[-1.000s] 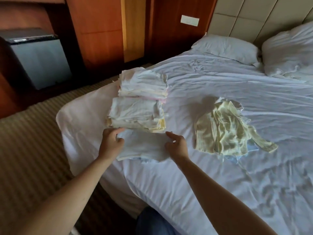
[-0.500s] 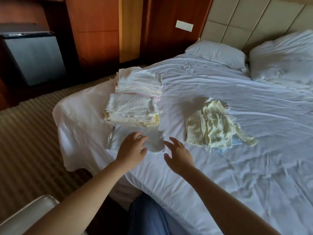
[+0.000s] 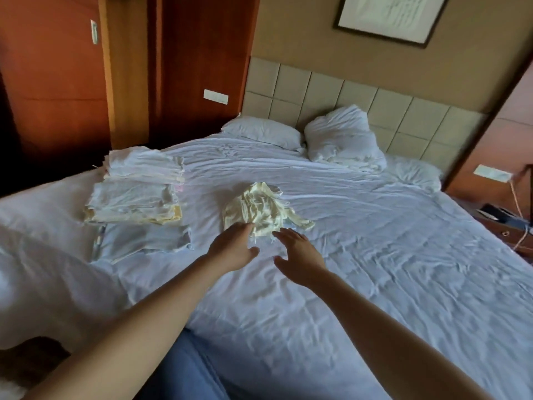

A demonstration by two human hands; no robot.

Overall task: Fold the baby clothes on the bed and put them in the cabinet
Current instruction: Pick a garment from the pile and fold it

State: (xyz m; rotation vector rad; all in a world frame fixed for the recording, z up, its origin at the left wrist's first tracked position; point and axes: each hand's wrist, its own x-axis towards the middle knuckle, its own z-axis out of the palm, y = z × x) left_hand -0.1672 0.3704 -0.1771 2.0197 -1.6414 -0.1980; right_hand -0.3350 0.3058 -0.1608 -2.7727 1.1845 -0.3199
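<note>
The yellow garment [image 3: 259,210] touches straight left hand [image 3: 233,248] fingertips; right hand [image 3: 300,254] fingers spread nearby.

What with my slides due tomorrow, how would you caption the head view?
Left hand and right hand reach for the crumpled yellow garment on the bed; folded stacks lie nearby.

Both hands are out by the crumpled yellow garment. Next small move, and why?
Probably take a grip on the crumpled yellow garment with both hands and pull it nearer: it lies unfolded, the left hand reaches its near edge, and the right hand is open just short of it.
</note>
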